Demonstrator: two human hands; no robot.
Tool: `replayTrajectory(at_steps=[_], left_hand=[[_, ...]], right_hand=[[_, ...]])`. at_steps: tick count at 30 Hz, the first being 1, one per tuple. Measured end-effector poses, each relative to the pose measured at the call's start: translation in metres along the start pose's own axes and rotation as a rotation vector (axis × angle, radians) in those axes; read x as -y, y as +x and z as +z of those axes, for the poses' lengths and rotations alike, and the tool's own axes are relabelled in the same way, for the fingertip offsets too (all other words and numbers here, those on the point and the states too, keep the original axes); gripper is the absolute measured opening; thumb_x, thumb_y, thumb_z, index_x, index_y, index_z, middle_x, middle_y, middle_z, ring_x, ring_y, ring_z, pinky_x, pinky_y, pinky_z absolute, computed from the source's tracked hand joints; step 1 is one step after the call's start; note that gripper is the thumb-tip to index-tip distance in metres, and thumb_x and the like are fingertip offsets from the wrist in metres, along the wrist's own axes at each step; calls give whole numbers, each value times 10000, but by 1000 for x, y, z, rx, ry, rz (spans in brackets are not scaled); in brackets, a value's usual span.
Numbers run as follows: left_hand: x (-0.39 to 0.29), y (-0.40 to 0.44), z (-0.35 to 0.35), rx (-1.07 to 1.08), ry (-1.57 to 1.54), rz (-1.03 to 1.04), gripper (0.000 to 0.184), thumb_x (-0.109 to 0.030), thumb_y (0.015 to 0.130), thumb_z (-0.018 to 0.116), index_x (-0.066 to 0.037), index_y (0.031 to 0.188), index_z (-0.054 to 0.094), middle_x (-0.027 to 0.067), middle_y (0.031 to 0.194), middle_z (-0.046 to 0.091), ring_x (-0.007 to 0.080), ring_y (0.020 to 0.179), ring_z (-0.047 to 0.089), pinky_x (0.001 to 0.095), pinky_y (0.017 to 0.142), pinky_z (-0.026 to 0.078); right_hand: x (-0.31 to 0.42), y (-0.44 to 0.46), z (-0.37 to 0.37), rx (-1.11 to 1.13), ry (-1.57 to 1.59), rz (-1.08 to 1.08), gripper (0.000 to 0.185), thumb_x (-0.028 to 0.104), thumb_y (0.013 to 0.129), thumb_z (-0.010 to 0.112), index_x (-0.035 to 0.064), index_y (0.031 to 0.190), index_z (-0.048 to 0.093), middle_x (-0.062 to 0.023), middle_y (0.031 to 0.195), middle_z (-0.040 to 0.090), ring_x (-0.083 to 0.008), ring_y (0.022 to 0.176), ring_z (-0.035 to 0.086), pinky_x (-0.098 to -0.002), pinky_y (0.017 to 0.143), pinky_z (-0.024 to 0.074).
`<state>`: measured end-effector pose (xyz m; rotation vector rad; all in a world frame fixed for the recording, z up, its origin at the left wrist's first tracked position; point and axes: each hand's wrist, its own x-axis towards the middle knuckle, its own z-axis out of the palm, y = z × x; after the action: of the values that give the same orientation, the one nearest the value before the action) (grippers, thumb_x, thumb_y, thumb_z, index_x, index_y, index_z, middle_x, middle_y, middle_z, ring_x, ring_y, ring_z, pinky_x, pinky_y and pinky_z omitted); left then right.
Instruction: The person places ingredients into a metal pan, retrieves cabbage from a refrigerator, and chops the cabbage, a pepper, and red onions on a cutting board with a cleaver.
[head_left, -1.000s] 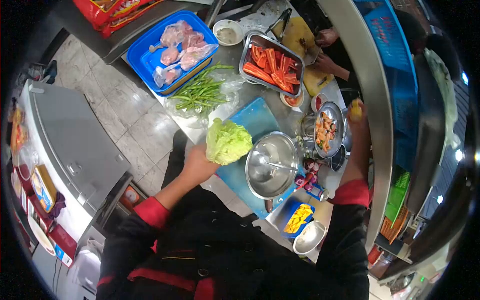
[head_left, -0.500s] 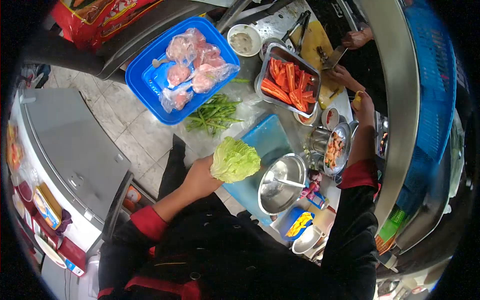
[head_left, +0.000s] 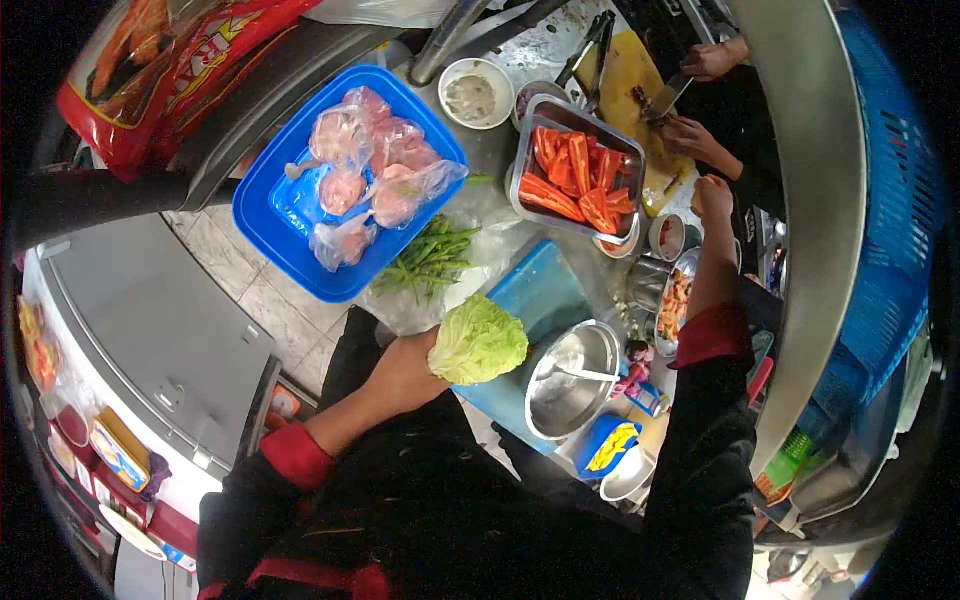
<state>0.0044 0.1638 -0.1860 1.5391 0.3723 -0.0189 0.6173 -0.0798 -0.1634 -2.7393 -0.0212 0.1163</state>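
Note:
My left hand (head_left: 402, 374) is wrapped round the base of a pale green lettuce (head_left: 480, 341), held over the near edge of the blue cutting board (head_left: 535, 290). A steel bowl (head_left: 572, 385) with a white-handled utensil in it stands on the board, right of the lettuce. Stretched out to the right, my right hand (head_left: 713, 200) is closed round something small and yellowish, mostly hidden by the fingers. Below it is a metal dish of cooked pieces (head_left: 674, 300), near small bowls.
A blue tub (head_left: 262, 235) of bagged raw meat stands beside green beans (head_left: 430, 255). Behind are a tray of red peppers (head_left: 578, 175) and a white bowl (head_left: 476, 94). A co-worker's hands (head_left: 700, 140) work with a knife (head_left: 668, 98) on a yellow board. A metal shelf edge (head_left: 835, 200) runs along the right.
The view has shifted, and the blue tub now looks larger and covers part of the beans. My right hand has moved farther forward, towards the co-worker's board. The lettuce remains in my left hand.

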Motion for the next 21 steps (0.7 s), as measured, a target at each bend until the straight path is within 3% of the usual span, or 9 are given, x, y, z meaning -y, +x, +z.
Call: replayTrajectory(at_steps=[5,9,11,12,15,16,17,19,21], left_hand=[[2,0,-10,67,28,-71,422,-202,824,737,-77,1209,617,181,1036,703,373,977,669,415,858,536],[2,3,-10,55,16,-64,429,-196,817,740,-76,1208,614,179,1039,700,378,982,662,421,862,536],[0,5,-11,61,22,-72,430,-196,815,741,-75,1208,613,178,1039,700,380,984,660,421,863,537],[-1,6,-11,56,18,-57,432,-193,812,742,-76,1208,613,179,1046,699,380,990,659,422,865,537],[-3,8,-12,43,2,-55,433,-189,810,743,-77,1208,614,177,1058,697,380,999,657,422,868,536],[-4,8,-12,35,-10,-68,431,-187,810,741,-77,1207,615,175,1064,697,380,1001,656,423,869,536],[-3,8,-11,38,-13,-68,431,-187,810,741,-77,1207,615,175,1064,697,380,1001,656,423,869,536],[-1,9,-10,45,6,-68,425,-184,812,738,-75,1204,618,174,1070,696,376,1004,657,423,871,536],[-5,9,-9,58,1,-76,424,-179,813,737,-73,1206,618,176,1070,697,374,1006,658,419,875,536]], right_hand=[[-11,23,-5,-176,-140,117,529,349,772,668,184,1273,621,-160,1155,699,-274,989,710,-386,839,572],[-26,45,-11,-140,-116,229,514,338,770,680,181,1256,625,-171,1135,700,-279,1046,694,-398,867,560],[-84,100,-11,-97,-314,-70,432,258,815,728,174,1225,621,-110,1096,670,-268,910,681,-419,665,601],[-63,80,-19,-95,-316,-68,432,258,815,728,174,1225,621,-110,1096,670,-268,910,681,-419,665,601],[6,24,-61,-491,-2,96,529,354,834,719,122,1292,592,-154,1190,673,-296,1001,680,-387,891,550],[-2,32,-67,-459,314,128,483,351,829,718,113,1237,615,-142,1144,685,-293,978,682,-390,871,553],[-3,32,-69,-461,310,129,483,351,829,718,113,1237,615,-142,1144,685,-293,978,682,-390,871,553],[-8,35,-78,-531,-166,99,454,333,824,714,112,1209,618,-126,1114,688,-285,961,680,-391,857,552],[-12,33,-78,-479,-98,9,433,349,819,707,102,1169,640,-130,1107,689,-285,982,673,-391,864,539]])
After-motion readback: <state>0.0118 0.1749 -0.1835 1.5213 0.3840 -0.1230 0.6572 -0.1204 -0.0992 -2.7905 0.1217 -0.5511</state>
